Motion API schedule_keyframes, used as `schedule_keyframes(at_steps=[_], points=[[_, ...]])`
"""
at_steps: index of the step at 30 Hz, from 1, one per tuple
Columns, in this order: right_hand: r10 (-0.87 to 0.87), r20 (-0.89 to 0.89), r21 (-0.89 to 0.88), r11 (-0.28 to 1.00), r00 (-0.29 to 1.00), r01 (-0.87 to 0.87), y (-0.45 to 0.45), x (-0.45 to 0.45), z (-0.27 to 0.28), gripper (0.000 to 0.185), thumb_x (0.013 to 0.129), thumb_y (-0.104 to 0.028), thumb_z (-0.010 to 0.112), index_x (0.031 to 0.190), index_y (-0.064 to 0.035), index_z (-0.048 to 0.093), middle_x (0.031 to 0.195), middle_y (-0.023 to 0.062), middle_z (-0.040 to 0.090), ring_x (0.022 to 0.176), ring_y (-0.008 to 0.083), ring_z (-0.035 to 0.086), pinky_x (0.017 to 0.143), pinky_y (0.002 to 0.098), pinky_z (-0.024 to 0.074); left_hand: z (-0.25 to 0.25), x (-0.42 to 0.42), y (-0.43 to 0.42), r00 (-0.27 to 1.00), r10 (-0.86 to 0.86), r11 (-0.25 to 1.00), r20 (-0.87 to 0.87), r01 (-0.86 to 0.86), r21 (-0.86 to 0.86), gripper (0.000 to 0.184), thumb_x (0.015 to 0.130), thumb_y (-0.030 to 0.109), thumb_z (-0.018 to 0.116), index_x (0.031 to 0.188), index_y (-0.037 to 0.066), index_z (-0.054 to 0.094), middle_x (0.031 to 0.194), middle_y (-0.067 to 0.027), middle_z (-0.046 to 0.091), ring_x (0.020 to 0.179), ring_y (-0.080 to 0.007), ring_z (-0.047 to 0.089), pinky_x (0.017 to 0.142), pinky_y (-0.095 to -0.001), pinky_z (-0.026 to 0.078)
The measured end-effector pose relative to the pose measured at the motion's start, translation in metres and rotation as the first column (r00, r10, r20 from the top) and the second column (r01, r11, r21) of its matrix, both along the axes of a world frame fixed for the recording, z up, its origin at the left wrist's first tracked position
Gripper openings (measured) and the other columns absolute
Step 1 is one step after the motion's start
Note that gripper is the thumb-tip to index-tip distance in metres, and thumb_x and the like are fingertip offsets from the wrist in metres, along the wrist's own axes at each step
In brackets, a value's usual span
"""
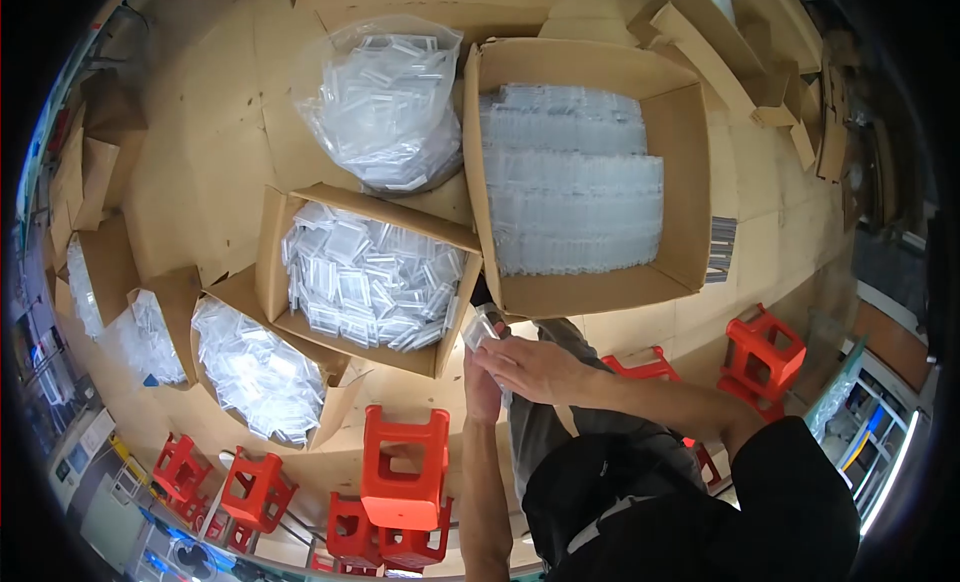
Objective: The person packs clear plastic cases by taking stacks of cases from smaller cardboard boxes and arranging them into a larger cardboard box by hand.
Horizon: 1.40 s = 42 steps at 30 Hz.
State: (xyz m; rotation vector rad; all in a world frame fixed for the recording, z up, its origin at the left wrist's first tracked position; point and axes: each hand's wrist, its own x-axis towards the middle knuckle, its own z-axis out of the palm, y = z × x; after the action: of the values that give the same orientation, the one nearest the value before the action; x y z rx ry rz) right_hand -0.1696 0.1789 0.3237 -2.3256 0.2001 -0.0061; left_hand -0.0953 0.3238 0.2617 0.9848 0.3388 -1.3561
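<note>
A small clear plastic piece (479,332) is held up between my two hands, just in front of my body. My left hand (481,390) grips it from below, its fingers partly covered. My right hand (535,369) closes on the same piece from the right, fingertips pressed together near its lower edge. Close by on the left, a cardboard box (440,357) is filled with loose clear plastic pieces (365,282). Straight ahead stands a larger cardboard box (600,300), with similar clear pieces (575,197) packed in neat rows.
Behind the boxes sits a clear bag (385,112) full of plastic pieces. Further left, another open box (262,367) holds more of them. Red stools (405,472) stand at lower left, and another red stool (762,352) is at right. Flattened cardboard (700,42) lies at upper right.
</note>
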Motion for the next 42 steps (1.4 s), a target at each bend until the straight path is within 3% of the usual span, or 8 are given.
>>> schedule_keyframes(at_steps=[9, 12, 15, 18, 21, 26, 33, 42], points=[[0.096, 0.026, 0.514, 0.852, 0.995, -0.095, -0.008, 0.038, -0.004, 0.08, 0.083, -0.013, 0.072, 0.15, -0.0162, 0.028, 0.16, 0.0157, 0.013, 0.124, 0.0396, 0.051, 0.092, 0.0437, 0.0539, -0.02, 0.051, 0.036, 0.983, -0.049, 0.999, -0.178, 0.045, -0.027, 0.093, 0.073, 0.044, 0.078, 0.146, 0.007, 0.035, 0.14, -0.0095, 0.048, 0.126, -0.0258, 0.05, 0.106, -0.0424, 0.041], [-0.307, -0.111, 0.707, 0.643, 0.945, 0.293, -0.03, 0.02, -0.032, 0.04, 0.084, -0.003, 0.07, 0.122, -0.0022, 0.057, 0.137, 0.0164, 0.053, 0.117, 0.0294, 0.059, 0.091, 0.0391, 0.0521, -0.024, 0.047, 0.009, 0.971, -0.027, 0.999, -0.238, 0.019, -0.036, 0.1, 0.066, 0.038, 0.083, 0.147, 0.006, 0.033, 0.135, -0.0103, 0.051, 0.123, -0.0247, 0.053, 0.103, -0.0414, 0.043], [-0.662, -0.386, 0.5, 0.435, 0.642, 0.749, -0.104, -0.002, -0.112, 0.021, 0.091, -0.007, 0.062, 0.11, 0.001, 0.066, 0.097, 0.0072, 0.067, 0.074, 0.0121, 0.064, 0.066, 0.0265, 0.0514, -0.045, 0.02, -0.023, 0.931, -0.052, 0.963, -0.362, -0.049, -0.264, 0.12, 0.055, 0.042, 0.088, 0.151, 0.005, 0.025, 0.132, -0.0142, 0.053, 0.118, -0.0261, 0.056, 0.102, -0.04, 0.044], [-0.603, -0.421, 0.189, 0.672, 0.677, 0.716, -0.201, -0.037, -0.279, 0.032, 0.089, -0.011, 0.066, 0.118, -0.0001, 0.065, 0.094, 0.0073, 0.069, 0.07, 0.012, 0.064, 0.062, 0.0262, 0.0516, -0.062, -0.011, -0.06, 0.919, -0.001, 0.963, -0.395, -0.105, -0.247, 0.124, 0.05, 0.05, 0.09, 0.147, 0.001, 0.03, 0.123, -0.0165, 0.055, 0.107, -0.0287, 0.06, 0.099, -0.0426, 0.046], [-0.485, -0.665, 0.317, 0.505, 0.568, 0.803, -0.247, -0.01, -0.391, 0.039, 0.081, -0.006, 0.066, 0.118, 0.0009, 0.065, 0.098, 0.0172, 0.071, 0.066, 0.0274, 0.07, 0.065, 0.034, 0.0565, -0.086, -0.04, -0.084, 0.899, 0.091, 0.933, -0.428, -0.228, -0.279, 0.125, 0.051, 0.053, 0.09, 0.148, 0.0, 0.03, 0.122, -0.0181, 0.055, 0.109, -0.0312, 0.059, 0.098, -0.0435, 0.046], [-0.642, -0.724, 0.257, 0.089, 0.253, 0.962, -0.225, 0.052, -0.449, 0.036, 0.078, -0.003, 0.065, 0.113, 0.0065, 0.063, 0.102, 0.0258, 0.068, 0.078, 0.0349, 0.072, 0.073, 0.0396, 0.0575, -0.105, -0.066, -0.084, 0.846, 0.177, 0.859, -0.503, -0.383, -0.341, 0.128, 0.046, 0.047, 0.096, 0.145, -0.002, 0.032, 0.122, -0.0212, 0.054, 0.11, -0.0366, 0.056, 0.095, -0.047, 0.045], [-0.869, -0.479, 0.128, 0.072, 0.125, 0.989, -0.197, 0.079, -0.537, 0.042, 0.082, -0.001, 0.059, 0.124, 0.0001, 0.058, 0.105, 0.0217, 0.069, 0.067, 0.0282, 0.072, 0.055, 0.0347, 0.0574, -0.095, -0.062, -0.077, 0.804, 0.161, 0.899, -0.573, -0.358, -0.251, 0.124, 0.046, 0.039, 0.096, 0.144, -0.005, 0.033, 0.125, -0.0227, 0.053, 0.115, -0.0356, 0.055, 0.1, -0.0465, 0.044], [-0.892, -0.371, -0.171, 0.337, 0.257, 0.926, -0.219, 0.078, -0.486, 0.019, 0.08, -0.019, 0.067, 0.086, -0.0011, 0.069, 0.082, 0.0242, 0.069, 0.083, 0.0411, 0.068, 0.074, 0.0442, 0.0547, -0.103, -0.063, -0.064, 0.813, 0.069, 0.904, -0.578, -0.297, -0.309, 0.124, 0.047, 0.045, 0.093, 0.145, -0.002, 0.032, 0.125, -0.0199, 0.05, 0.117, -0.032, 0.051, 0.102, -0.0434, 0.04]])
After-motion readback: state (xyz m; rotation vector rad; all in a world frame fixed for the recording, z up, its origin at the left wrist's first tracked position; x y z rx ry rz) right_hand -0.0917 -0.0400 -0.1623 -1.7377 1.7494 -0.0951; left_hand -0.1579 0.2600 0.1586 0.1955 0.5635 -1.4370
